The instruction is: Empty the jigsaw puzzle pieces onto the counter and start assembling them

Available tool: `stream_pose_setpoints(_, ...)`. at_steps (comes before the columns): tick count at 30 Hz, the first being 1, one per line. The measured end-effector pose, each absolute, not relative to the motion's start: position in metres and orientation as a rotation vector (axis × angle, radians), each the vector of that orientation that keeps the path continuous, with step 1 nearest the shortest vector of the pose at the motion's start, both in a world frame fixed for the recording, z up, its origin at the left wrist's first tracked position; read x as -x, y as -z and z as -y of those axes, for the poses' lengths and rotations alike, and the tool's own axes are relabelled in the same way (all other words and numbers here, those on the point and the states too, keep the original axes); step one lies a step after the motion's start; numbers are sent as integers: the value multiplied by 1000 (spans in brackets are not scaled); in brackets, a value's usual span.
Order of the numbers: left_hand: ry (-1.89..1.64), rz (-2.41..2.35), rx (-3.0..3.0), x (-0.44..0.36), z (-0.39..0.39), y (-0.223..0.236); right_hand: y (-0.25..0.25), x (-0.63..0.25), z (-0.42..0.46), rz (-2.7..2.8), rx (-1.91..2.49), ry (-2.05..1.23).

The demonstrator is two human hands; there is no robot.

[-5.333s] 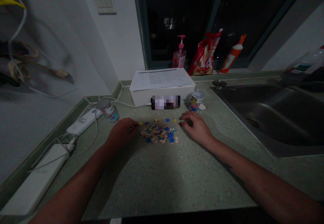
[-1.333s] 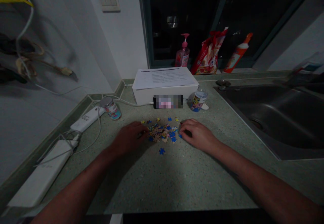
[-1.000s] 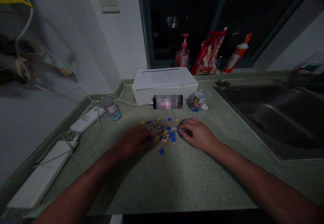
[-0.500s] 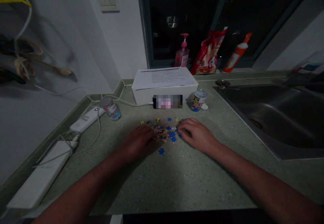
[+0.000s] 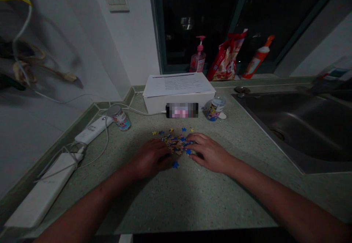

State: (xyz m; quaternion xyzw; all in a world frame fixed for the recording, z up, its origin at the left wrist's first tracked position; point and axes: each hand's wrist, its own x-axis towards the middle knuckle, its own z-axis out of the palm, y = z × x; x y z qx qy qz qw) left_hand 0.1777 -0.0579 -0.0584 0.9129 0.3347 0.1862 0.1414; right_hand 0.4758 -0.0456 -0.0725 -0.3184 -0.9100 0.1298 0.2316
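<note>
A pile of jigsaw puzzle pieces (image 5: 176,144), mostly blue, yellow and brown, lies in the middle of the green speckled counter (image 5: 192,199). My left hand (image 5: 151,157) rests at the pile's left side, fingers loosely bent and thumb apart, with no piece visible in it. Over the right side of the pile, my right hand (image 5: 210,152) is open, its fingers spread and the tips at the blue pieces. A single blue piece (image 5: 175,165) lies in front of the pile. Several loose pieces, among them a yellow one (image 5: 171,129), form a row behind it.
Behind the pieces, a phone (image 5: 182,110) leans on a white box (image 5: 178,89) topped with papers. A clear-lidded can (image 5: 216,109) stands right, another can (image 5: 121,118) left. Power strips (image 5: 44,190) with cables line the left wall. A steel sink (image 5: 302,125) is at the right.
My right hand has moved left onto the pile's right edge and its fingers have spread. My left hand has barely shifted, slightly lower.
</note>
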Motion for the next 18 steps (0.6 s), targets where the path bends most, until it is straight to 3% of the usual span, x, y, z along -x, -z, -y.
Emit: stream_pose_setpoints(18,-693,-966,-2692,-174,57,62,76,-472,46,2523,816,-358)
